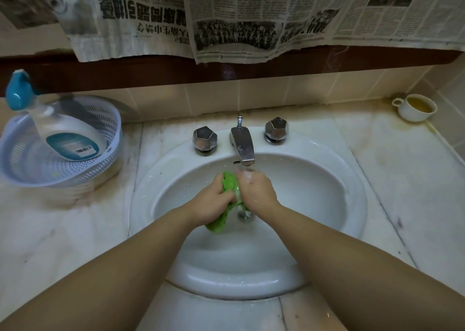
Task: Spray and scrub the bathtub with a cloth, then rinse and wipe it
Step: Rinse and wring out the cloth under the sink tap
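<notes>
Newspaper sheets point(251, 16) hang across the top of the frame above a stained marble counter point(402, 179), whose white oval sink point(347, 204) fills the centre. At upper left a perforated plastic basket point(105, 139) holds a tilted spray bottle point(68, 134), and a cup of yellow liquid point(416, 108) stands at upper right. Under the chrome faucet point(242, 144), the left hand point(214, 199) and right hand point(256, 189) both grip the bunched green cloth point(230, 187) over the drain.
</notes>
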Available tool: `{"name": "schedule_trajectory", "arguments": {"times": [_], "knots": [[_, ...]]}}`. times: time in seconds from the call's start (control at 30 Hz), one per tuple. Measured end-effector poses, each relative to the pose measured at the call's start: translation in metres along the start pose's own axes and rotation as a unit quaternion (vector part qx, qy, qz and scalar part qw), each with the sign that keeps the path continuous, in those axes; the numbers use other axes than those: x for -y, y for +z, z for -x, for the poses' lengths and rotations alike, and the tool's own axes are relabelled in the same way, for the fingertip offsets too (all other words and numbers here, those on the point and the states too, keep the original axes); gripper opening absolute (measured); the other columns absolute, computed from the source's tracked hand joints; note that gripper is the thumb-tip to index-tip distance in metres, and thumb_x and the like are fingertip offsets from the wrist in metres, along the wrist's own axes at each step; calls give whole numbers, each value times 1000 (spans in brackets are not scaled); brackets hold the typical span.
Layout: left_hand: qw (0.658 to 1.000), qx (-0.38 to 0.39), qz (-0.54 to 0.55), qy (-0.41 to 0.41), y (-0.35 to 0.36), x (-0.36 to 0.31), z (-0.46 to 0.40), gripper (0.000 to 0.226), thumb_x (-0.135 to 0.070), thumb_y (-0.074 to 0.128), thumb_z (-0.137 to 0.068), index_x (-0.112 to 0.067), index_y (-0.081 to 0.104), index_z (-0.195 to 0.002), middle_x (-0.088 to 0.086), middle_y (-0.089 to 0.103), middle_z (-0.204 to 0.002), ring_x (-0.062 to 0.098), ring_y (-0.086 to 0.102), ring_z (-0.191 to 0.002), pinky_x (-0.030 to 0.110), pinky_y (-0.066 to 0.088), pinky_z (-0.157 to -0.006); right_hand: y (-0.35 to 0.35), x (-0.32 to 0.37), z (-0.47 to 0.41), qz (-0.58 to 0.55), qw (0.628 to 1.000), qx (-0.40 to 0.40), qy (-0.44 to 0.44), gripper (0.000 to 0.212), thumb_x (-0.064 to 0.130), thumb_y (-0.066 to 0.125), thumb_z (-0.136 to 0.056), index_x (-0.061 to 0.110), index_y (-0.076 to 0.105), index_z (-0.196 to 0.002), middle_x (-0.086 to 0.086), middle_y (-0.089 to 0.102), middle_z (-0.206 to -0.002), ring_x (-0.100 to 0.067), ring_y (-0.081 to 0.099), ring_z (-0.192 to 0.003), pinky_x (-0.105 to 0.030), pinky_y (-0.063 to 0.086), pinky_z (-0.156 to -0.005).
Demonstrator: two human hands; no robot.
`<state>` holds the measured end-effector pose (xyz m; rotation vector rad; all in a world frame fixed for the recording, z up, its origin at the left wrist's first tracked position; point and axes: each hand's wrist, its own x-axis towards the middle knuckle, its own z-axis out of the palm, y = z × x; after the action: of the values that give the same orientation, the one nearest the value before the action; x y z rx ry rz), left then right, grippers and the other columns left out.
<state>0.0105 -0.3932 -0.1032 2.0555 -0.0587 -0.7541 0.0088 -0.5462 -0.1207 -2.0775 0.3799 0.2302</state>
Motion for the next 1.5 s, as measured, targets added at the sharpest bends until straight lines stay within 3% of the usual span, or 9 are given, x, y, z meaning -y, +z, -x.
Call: {"name": "schedule_trajectory", "arguments": {"times": [0.2,0.33,0.43,0.67,0.83,1.0,1.17,1.37,1.5], "knots": [[999,-4,33,2,6,3,-5,51,-44,68,-82,-31,49,-128,2,69,-103,23,66,-95,40,55,-85,2,-2,-12,10,999,29,36,24,20,45,-94,7,66,-91,-16,68,-100,-35,64,-94,-41,51,-78],[997,-59,50,4,9,14,-8,63,-43,73,-79,-25,43,-131,6,71,-104,26,73,-87,52,61,-84,-2,-6,-5,-126,992,26,13,18,35,59,-97,23,58,-110,-1,68,-109,-19,66,-100,-39,56,-89],[997,-73,32,16,8,16,-11,54,-51,69,-80,-31,46,-125,3,72,-102,25,74,-83,49,62,-79,0,-14,-3,-48,996,57,-58,40,54,66,-94,33,62,-127,10,70,-110,-10,67,-100,-30,54,-89],[990,1,-21,142,-2,0,-4,47,-24,81,-82,-36,51,-115,-10,68,-99,6,65,-87,22,48,-72,3,0,-22,163,985,1,-61,29,31,43,-105,17,62,-89,-5,64,-85,-30,66,-88,-30,38,-67],[981,-72,-165,78,-7,-2,-11,39,-51,80,-83,-38,52,-107,-14,63,-85,14,61,-79,29,40,-62,2,10,-20,4,999,4,39,34,31,46,-103,15,72,-88,-5,66,-79,-27,64,-80,-38,50,-72],[985,-105,-114,70,-2,0,-11,18,-40,68,-93,-31,60,-79,-7,68,-70,14,64,-65,31,48,-60,4,-10,-2,-236,972,17,-7,32,43,75,-79,35,66,-108,7,74,-102,-14,71,-99,-33,58,-89],[998,-37,-25,48,-1,-2,-4,26,-38,58,-101,-21,73,-88,1,75,-72,9,66,-57,25,48,-55,10,-17,8,-143,984,5,-107,25,40,68,-98,49,66,-121,16,73,-104,4,67,-95,-11,48,-83],[989,25,-89,115,-1,6,-12,11,-32,64,-99,-36,58,-106,-13,67,-92,9,65,-85,32,53,-81,-1,5,-8,83,995,-8,-48,16,27,54,-101,14,63,-99,-9,65,-89,-31,63,-83,-31,38,-64],[976,-6,-188,108,1,-1,-21,20,-41,64,-98,-32,52,-111,-5,65,-95,21,64,-88,29,45,-68,-6,1,-18,40,998,-17,34,19,33,57,-90,18,66,-82,-2,65,-77,-27,62,-71,-26,40,-56]]}}
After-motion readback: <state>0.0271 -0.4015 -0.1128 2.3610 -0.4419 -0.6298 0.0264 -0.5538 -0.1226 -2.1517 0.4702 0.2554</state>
